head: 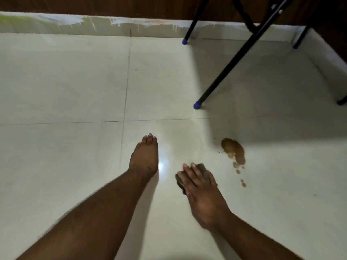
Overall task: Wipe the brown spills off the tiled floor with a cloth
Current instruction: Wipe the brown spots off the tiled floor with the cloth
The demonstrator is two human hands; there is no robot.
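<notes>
A brown spill lies on the pale tiled floor, with a trail of small brown drops running down from it. My right hand lies flat with straight fingers on a small dark grey cloth, pressing it to the floor just left of the spill. The cloth shows at the fingertips and beside the thumb. My left hand rests flat on the floor further left, fingers together and straight, holding nothing.
Black metal legs with blue caps stand behind the spill, with more capped feet near the skirting. A stained skirting and dark wooden wall run along the back. A tiny dark speck lies to the right.
</notes>
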